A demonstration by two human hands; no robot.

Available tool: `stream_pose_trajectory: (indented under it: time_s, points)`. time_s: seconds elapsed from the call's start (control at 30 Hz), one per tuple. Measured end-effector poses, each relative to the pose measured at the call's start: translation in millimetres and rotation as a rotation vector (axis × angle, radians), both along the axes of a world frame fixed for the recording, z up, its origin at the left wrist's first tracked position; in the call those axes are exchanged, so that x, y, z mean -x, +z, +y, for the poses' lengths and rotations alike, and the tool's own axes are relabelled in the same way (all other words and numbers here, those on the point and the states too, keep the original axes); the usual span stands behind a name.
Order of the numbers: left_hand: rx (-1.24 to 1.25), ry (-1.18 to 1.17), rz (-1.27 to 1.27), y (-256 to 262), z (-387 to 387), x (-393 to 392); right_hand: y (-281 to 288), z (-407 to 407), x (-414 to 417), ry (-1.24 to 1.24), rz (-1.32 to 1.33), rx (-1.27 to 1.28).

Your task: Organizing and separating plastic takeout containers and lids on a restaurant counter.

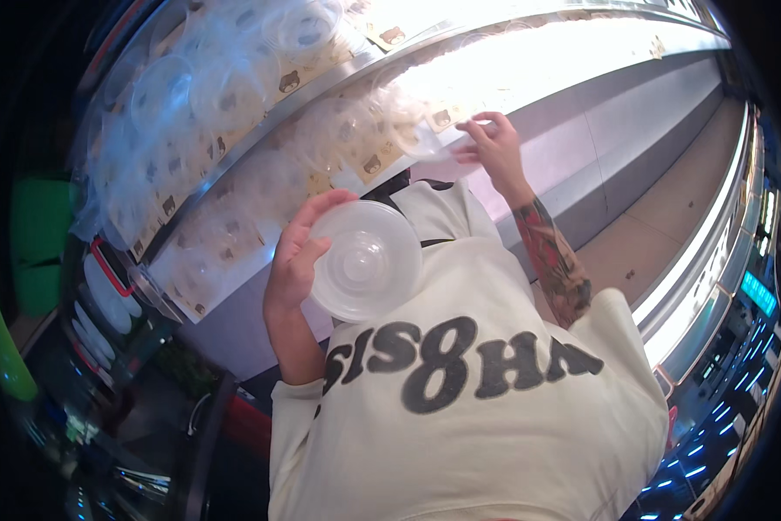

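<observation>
My left hand grips the rim of a round, translucent plastic bowl in front of my chest. Its fingers lie on the far side and the thumb on the near side. My right hand is stretched over the counter edge, its fingers bent beside a blurred clear plastic piece; whether they hold it I cannot tell. Close to that hand, several clear round plastic containers or lids stand on the lower shelf, on paper printed with bears.
A metal rail divides the lower shelf from an upper one crowded with clear plastic containers. A red-handled item and stacked white dishes are at the left. A tiled floor lies on the right.
</observation>
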State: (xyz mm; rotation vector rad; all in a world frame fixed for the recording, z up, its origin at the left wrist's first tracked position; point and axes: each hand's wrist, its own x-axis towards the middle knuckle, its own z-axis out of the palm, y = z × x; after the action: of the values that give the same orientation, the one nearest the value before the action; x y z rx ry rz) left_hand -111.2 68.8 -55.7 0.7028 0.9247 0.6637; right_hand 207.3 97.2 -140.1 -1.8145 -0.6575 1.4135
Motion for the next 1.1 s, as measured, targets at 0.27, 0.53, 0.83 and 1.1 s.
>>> stream_pose_trajectory:
  time_s: [0.27,0.53,0.83,1.1]
  points:
    - [0.07,-0.021,-0.08,12.9,17.0,-17.9,76.7,-32.4,54.6,0.248,0.338,-0.001]
    - [0.087,-0.05,-0.014,22.3,29.5,-43.4,91.5,-18.5,46.3,0.666,-0.018,-0.243]
    - [0.015,0.142,0.079,26.0,21.5,-79.7,89.4,0.2,-2.9,0.63,0.198,-0.242]
    - [-0.151,0.118,0.252,32.4,-4.1,-53.8,74.2,10.2,-3.5,0.746,0.397,-0.2]
